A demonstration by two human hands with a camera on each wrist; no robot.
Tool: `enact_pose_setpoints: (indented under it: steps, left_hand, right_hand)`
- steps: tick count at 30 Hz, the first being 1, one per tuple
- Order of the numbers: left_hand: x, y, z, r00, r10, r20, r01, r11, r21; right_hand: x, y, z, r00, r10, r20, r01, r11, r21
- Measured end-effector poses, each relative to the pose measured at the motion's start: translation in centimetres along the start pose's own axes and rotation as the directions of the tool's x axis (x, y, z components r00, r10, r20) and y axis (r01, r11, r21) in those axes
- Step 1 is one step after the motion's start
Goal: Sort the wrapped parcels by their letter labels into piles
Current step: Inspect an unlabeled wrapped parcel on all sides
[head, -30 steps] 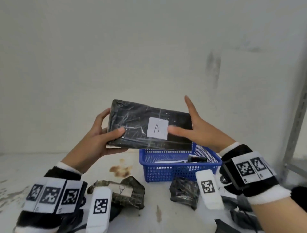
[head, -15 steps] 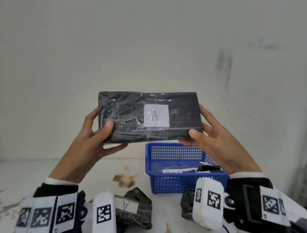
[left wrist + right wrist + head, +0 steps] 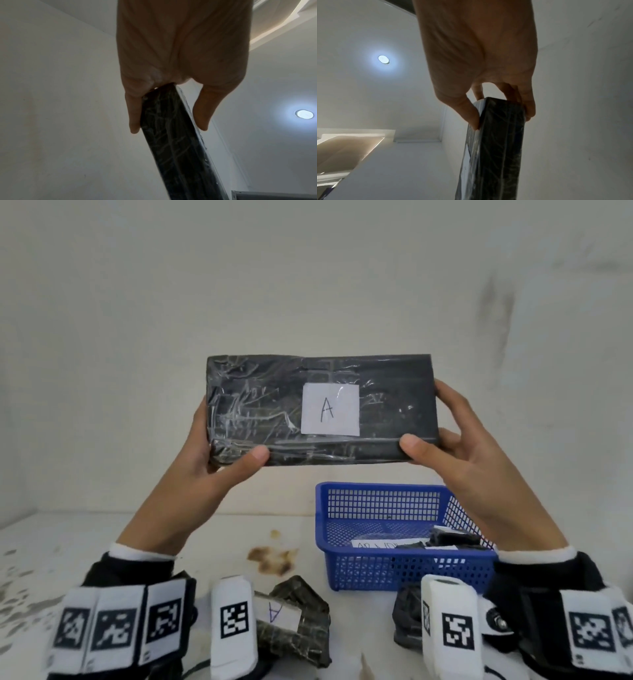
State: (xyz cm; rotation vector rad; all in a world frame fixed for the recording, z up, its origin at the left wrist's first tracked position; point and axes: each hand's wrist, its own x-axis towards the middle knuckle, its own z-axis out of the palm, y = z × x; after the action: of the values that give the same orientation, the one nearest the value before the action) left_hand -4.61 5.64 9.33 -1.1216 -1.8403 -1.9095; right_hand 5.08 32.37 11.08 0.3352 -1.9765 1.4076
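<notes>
A flat black parcel [image 3: 260, 412] wrapped in clear film is held upright in the air, its white label marked A facing me. My left hand [image 3: 219, 453] grips its left end, thumb on the front and fingers behind. My right hand [image 3: 442, 446] grips the right end the same way. The left wrist view shows the parcel [image 3: 171, 142] edge-on between the left hand's [image 3: 169, 129] thumb and fingers; the right wrist view shows the parcel [image 3: 498, 148] in the right hand [image 3: 503, 121]. A smaller parcel [image 3: 298, 621] labelled A lies on the table below.
A blue mesh basket [image 3: 383, 508] with a few dark parcels and a white slip stands on the white table [image 3: 51, 549], right of centre. Another dark parcel [image 3: 407, 621] lies in front of the basket. A brown stain [image 3: 274, 556] marks the table. A white wall rises behind.
The parcel rose and levelled, its label now square to me. My right hand went from touching its front with straight fingers to gripping its right end.
</notes>
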Motion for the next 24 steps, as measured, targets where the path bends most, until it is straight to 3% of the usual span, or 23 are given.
enact_pose_setpoints:
  steps: [4,16,24]
  left_hand:
    - [-0.1,0.6,0.8,0.999,0.021,-0.045,-0.016,0.994,0.11]
    - [-0.1,1.4,3.3,0.981,0.042,-0.19,0.002,0.974,0.224]
    - [-0.5,2.0,4.4,0.958,0.054,-0.283,0.012,0.974,0.225]
  right_hand:
    - [0.0,-0.3,-0.1,0.999,-0.03,-0.015,0.03,0.999,-0.016]
    - [-0.7,-1.1,-0.2,0.994,-0.05,-0.101,0.039,0.994,-0.105]
    - [-0.6,-2.0,0.5,0.979,-0.089,-0.181,0.058,0.984,-0.168]
